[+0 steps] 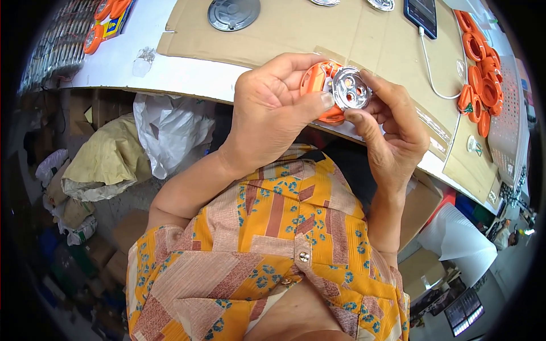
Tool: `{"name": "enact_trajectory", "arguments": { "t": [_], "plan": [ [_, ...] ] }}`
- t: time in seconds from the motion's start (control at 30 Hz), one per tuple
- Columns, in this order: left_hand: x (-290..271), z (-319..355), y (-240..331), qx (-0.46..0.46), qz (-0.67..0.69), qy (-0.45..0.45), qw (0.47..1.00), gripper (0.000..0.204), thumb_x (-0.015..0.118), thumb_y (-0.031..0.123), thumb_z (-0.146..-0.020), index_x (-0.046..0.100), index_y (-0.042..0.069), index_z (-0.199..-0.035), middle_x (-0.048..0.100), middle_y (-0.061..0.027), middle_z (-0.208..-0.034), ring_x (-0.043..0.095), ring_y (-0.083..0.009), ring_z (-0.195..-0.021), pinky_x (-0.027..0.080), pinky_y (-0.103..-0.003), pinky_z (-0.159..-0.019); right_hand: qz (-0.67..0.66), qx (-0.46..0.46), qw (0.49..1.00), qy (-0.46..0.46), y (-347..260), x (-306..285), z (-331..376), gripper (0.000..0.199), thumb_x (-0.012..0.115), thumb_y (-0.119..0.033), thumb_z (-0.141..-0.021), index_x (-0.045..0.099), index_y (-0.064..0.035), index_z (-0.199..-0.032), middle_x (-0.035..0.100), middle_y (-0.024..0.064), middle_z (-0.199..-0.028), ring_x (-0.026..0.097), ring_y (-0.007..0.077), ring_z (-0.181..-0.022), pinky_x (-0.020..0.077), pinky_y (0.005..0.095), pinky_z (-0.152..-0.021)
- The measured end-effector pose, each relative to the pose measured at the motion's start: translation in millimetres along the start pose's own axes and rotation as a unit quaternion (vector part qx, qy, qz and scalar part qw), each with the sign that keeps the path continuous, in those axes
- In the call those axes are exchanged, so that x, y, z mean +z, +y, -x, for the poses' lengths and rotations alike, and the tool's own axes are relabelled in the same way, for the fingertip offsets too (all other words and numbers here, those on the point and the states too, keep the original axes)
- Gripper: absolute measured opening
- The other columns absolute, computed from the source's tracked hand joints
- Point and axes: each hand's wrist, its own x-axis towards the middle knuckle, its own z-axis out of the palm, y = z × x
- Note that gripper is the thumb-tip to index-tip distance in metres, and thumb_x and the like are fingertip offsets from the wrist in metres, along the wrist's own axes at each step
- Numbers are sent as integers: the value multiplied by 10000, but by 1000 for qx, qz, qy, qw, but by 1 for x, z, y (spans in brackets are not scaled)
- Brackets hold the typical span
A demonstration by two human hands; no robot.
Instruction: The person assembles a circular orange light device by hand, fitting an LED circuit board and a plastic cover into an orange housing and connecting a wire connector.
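My left hand [273, 108] is closed around a round orange plastic housing [314, 79], its thumb lying across the front. Between the thumb and fingers of my right hand [392, 122] is a shiny chrome reflector disc [351, 88] with three round holes. The disc overlaps the right side of the housing, and orange shows through its holes. Whether the disc is seated in the housing or only held against it, I cannot tell. Both hands are just above the near edge of the table.
Brown cardboard [290, 28] covers much of the white table [187, 74]. On it lie a grey round lid [234, 12] and a phone [421, 17] with a white cable [427, 68]. Orange rings [483, 79] are heaped at the right. Bags [111, 153] and boxes stand below the left edge.
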Motion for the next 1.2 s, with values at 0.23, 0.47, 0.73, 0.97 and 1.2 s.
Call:
{"name": "enact_trajectory", "arguments": {
  "t": [0.23, 0.47, 0.73, 0.97, 1.2],
  "plan": [
    [-2, 1, -2, 7, 13, -20, 1000, 449, 605, -69, -911, 465, -157, -1328, 662, -233, -1185, 681, -212, -1052, 567, -294, -929, 73, -48, 996, -4, -5, -8, -4, 426, 845, -11, -714, 722, 8, -1122, 684, 134, -1090, 643, 123, -775, 519, 210, -602],
    [-6, -1, -6, 25, 20, -40, 999, 445, 610, -50, -925, 470, -146, -1336, 661, -226, -1191, 675, -213, -1067, 562, -299, -945, 204, -152, 967, 7, 0, -10, -6, 397, 859, -39, -693, 734, -6, -1069, 707, 152, -997, 671, 170, -768, 534, 244, -594],
    [-6, -2, -1, 17, 4, -48, 999, 449, 616, -47, -923, 468, -145, -1335, 659, -230, -1191, 673, -225, -1074, 565, -314, -947, 215, -145, 966, -8, -11, -9, -9, 370, 872, -51, -679, 717, -6, -1012, 696, 143, -1012, 646, 148, -719, 520, 261, -587],
    [-4, -1, -5, 18, -21, -44, 999, 452, 616, -67, -917, 464, -147, -1335, 638, -246, -1225, 668, -234, -1091, 565, -318, -949, 106, -71, 991, -37, -8, -7, -15, 344, 848, -67, -753, 690, 33, -1040, 693, 174, -1127, 655, 143, -857, 529, 248, -729],
    [-2, -3, -4, 28, -32, -36, 998, 369, 593, -72, -924, 487, -147, -1269, 690, -186, -1091, 701, -158, -953, 588, -260, -850, 61, -22, 996, -54, -6, -14, -16, 373, 852, -64, -746, 685, 48, -1061, 701, 151, -1104, 653, 156, -917, 527, 273, -796]
  ]
}}
